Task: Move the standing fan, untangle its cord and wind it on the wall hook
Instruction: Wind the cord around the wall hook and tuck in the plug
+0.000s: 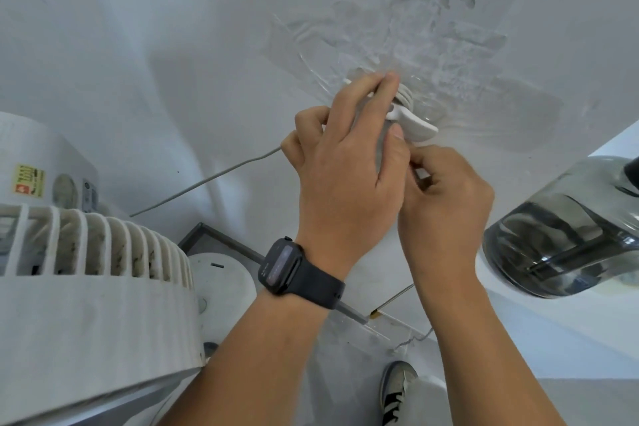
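Both hands at wall hook [416,124] — left hand [342,162], right hand [446,197] pinching cord [207,180] coils.

Bright, even light – soft shadow on the wall [179,86]; wide-angle bending at the edges, slight overall softness.

Two hands are raised at the wall: the left hand [340,162] and the right hand [446,190]. There is one fan [93,287], one cord [207,180], one wall hook [416,123] and one wristwatch [294,270]. One shoe [396,387] and one smoky clear container [567,232] complete the count.
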Demonstrator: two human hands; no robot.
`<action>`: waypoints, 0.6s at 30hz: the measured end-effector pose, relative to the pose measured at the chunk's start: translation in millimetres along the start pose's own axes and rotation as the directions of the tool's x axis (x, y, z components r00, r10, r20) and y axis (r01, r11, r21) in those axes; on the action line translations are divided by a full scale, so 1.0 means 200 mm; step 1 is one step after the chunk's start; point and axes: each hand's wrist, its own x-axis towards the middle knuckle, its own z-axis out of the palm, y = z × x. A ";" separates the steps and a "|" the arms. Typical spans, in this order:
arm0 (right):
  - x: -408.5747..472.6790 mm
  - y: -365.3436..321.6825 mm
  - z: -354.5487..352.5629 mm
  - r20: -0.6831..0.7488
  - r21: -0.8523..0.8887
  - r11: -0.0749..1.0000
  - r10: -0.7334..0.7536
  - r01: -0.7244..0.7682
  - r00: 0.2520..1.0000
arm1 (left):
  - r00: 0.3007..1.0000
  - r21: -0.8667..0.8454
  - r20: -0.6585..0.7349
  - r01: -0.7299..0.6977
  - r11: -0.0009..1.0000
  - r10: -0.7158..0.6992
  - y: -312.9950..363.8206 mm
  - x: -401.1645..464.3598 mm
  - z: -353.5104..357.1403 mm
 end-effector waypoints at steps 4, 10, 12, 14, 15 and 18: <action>-0.01 -0.03 0.03 0.160 0.080 0.997 0.003 -0.016 0.987 | 0.987 -0.100 -0.143 0.063 0.993 -0.077 -0.03 0.00 0.00; 0.06 -0.08 0.00 0.416 0.313 0.860 0.257 -0.403 0.873 | 0.922 -0.346 -0.270 0.175 0.922 -0.277 -0.06 0.02 0.00; 0.07 -0.12 0.00 0.446 0.349 0.835 0.252 -0.426 0.859 | 0.927 -0.358 -0.208 0.224 0.906 -0.311 -0.06 0.02 0.00; 0.09 -0.14 -0.01 0.470 0.360 0.828 0.237 -0.430 0.850 | 0.932 -0.343 -0.153 0.262 0.902 -0.328 -0.07 0.01 0.00; 0.10 -0.14 -0.02 0.483 0.369 0.820 0.233 -0.437 0.844 | 0.934 -0.329 -0.129 0.276 0.903 -0.333 -0.07 0.00 0.00; 0.12 -0.15 -0.06 0.533 0.379 0.812 0.201 -0.445 0.822 | 0.935 -0.329 -0.019 0.329 0.885 -0.354 -0.07 0.00 0.00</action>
